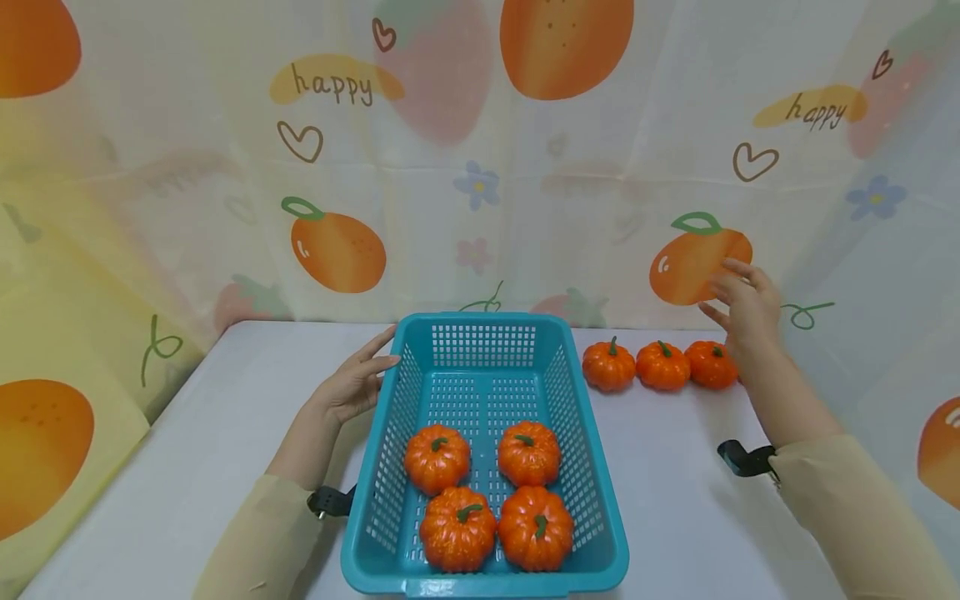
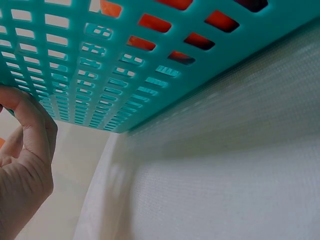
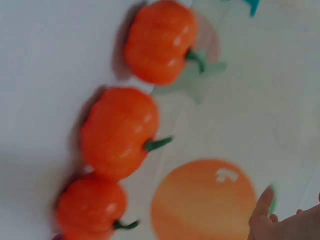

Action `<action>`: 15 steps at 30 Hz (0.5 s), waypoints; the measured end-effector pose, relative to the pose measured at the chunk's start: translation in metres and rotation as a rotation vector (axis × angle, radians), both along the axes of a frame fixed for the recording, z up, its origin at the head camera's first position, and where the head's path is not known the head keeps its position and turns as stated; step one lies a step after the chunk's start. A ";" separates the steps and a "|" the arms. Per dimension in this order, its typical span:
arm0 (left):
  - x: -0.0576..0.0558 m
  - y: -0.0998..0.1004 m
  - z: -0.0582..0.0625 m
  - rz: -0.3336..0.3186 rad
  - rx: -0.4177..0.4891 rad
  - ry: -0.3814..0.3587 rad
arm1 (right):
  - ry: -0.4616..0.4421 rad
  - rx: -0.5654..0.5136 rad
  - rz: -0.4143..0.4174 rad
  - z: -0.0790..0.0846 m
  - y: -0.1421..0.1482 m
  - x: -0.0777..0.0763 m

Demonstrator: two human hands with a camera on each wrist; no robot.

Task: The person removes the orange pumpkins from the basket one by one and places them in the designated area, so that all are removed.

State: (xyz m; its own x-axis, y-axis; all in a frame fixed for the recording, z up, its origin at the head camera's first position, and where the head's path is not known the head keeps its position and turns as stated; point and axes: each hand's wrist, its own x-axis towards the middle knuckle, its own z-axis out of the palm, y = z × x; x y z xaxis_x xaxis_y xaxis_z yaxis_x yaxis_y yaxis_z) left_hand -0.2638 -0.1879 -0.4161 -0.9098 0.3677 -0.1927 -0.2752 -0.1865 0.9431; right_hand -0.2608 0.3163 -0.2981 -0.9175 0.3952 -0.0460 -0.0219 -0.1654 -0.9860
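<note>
Four pumpkins fill the near half of a basket at lower centre as the left hand grips its rim, fingers bent. At right, the right hand, fingers parted and visibly empty, hovers by a row of more; apparently mid-reach, it likely needs to lower and pinch one.

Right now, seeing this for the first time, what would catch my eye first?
Probably the blue-green basket in the middle of the table, with four glossy orange pumpkins in its near half and the left hand at its left side. To its right stands a row of pumpkins, the right hand near its right end. Behind hangs a cloth printed with big fruit.
</note>
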 end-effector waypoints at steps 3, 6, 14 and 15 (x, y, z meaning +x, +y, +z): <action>0.000 0.000 0.001 0.001 -0.003 0.002 | 0.063 0.006 0.115 0.008 -0.021 0.001; 0.000 0.000 0.001 -0.003 0.003 0.000 | 0.094 0.009 0.194 0.015 -0.043 0.001; 0.001 0.000 0.001 0.000 0.011 -0.011 | 0.100 0.030 0.359 0.030 -0.093 0.002; 0.001 0.000 0.001 0.002 0.013 -0.012 | 0.102 0.039 0.380 0.032 -0.099 0.003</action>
State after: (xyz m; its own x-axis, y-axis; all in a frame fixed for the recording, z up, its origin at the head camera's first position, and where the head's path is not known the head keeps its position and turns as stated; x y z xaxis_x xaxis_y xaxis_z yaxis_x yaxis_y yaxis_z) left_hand -0.2632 -0.1879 -0.4153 -0.9081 0.3682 -0.1993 -0.2864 -0.1990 0.9372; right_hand -0.2580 0.2172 -0.2666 -0.9978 0.0259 0.0611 -0.0642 -0.1434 -0.9876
